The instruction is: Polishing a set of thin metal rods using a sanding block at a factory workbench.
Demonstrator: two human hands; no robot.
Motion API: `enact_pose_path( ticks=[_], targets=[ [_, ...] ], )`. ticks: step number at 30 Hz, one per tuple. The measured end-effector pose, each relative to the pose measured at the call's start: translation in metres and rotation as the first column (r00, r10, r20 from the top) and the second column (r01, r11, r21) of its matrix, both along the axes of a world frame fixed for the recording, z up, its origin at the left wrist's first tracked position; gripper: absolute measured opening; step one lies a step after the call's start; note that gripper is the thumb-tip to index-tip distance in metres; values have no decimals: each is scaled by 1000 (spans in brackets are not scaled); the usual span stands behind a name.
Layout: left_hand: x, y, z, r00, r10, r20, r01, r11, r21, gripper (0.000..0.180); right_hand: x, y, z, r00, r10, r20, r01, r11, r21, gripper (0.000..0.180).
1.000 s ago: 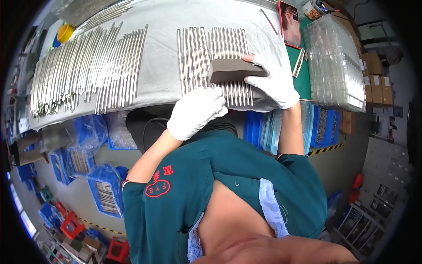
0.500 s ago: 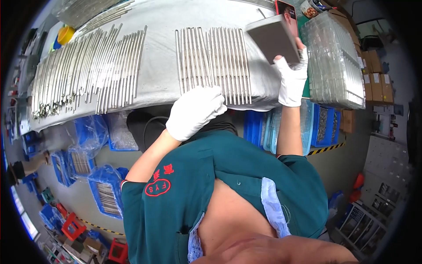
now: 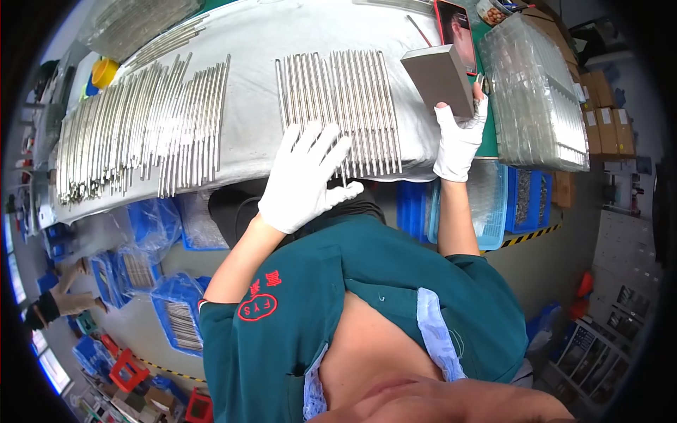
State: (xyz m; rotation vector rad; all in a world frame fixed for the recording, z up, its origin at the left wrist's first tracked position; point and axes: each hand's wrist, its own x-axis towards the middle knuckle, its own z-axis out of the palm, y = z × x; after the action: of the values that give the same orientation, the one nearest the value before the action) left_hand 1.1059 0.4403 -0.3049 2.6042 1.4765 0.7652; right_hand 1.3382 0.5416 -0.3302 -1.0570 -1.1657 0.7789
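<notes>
My left hand (image 3: 303, 176), in a white glove, hovers over the near ends of a row of thin metal rods (image 3: 367, 113). Its fingers are stretched out and spread apart, with the thumb beside the near tips of the rods. My right hand (image 3: 460, 141) wears a white glove with bare fingertips showing. It grips a dark grey rectangular block (image 3: 441, 81) by its near end, tilted above the table's right side. A larger group of metal rods (image 3: 141, 120) lies side by side at the left.
A grey-white cloth (image 3: 250, 92) covers the table. At the right stands a stack of clear plastic trays (image 3: 532, 99), with a red-edged phone (image 3: 456, 35) near it. Blue crates (image 3: 527, 201) sit below the table. A yellow round container (image 3: 105, 54) is at the far left.
My left hand has opened from closed fingers and spread out over the rods. My right hand and the block have moved slightly nearer, with the block's edge face turned more into sight.
</notes>
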Motion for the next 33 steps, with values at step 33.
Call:
enact_pose_path(
  ticks=[33],
  targets=[
    [-2, 0, -7, 979, 130, -155, -138, 989, -46, 61, 4, 10, -7, 886, 114, 449, -100, 993, -55, 61]
  ],
)
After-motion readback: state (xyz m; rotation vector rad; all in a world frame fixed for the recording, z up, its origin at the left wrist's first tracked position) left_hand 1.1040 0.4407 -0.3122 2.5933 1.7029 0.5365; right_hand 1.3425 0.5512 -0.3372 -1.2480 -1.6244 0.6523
